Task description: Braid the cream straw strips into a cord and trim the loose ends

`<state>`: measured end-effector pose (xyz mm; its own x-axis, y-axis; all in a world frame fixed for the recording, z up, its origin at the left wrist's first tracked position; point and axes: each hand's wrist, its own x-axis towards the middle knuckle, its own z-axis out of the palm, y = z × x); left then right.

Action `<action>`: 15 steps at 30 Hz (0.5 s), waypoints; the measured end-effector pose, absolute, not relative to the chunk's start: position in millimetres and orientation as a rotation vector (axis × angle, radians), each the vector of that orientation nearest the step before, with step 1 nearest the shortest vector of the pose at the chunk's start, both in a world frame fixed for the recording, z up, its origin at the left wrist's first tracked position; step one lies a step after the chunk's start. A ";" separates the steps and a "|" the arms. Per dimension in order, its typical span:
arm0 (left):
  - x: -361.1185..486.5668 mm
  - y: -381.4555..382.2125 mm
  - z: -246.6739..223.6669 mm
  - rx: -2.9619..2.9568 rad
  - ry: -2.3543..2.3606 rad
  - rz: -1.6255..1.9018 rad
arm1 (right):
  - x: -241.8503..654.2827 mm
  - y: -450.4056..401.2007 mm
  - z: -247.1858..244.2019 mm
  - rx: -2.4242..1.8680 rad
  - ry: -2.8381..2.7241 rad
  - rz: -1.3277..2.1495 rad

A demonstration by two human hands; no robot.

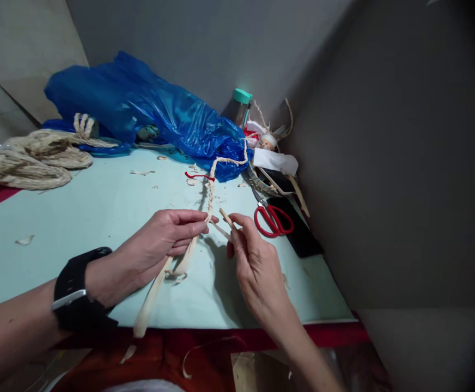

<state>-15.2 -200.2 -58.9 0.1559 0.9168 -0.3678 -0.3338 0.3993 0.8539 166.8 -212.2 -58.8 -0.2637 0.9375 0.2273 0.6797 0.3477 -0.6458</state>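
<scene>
A pale braided cord runs from the blue plastic bag down to my left hand, whose thumb and fingers pinch its lower end. Below that hand, loose flat fibre strips hang toward the table's front edge. My right hand is closed to the right of the braid, with a pale fibre strip between thumb and fingers. Another thin strand stretches from the braid's end to those fingers. A red tie crosses the braid higher up.
The blue bag lies at the back, with fibre bundles to its left. Red-handled scissors and a black phone lie right of my right hand. Behind them are a basket and a green-lidded jar.
</scene>
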 end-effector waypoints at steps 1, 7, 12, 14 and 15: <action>-14.9 -200.4 -58.2 0.684 1.030 1.008 | 168.0 -211.5 -56.9 -1.415 -2.050 0.569; -13.8 -201.4 -55.5 0.664 0.974 1.030 | 171.8 -206.8 -49.2 -1.443 -2.254 0.490; -11.4 -202.3 -53.6 0.649 0.986 1.035 | 170.7 -200.1 -47.4 -1.504 -2.340 0.428; -10.3 -202.7 -53.3 0.616 0.981 1.053 | 170.7 -197.5 -47.1 -1.470 -2.341 0.477; -10.1 -202.8 -53.6 0.604 0.982 1.056 | 170.8 -196.3 -47.1 -1.435 -2.332 0.514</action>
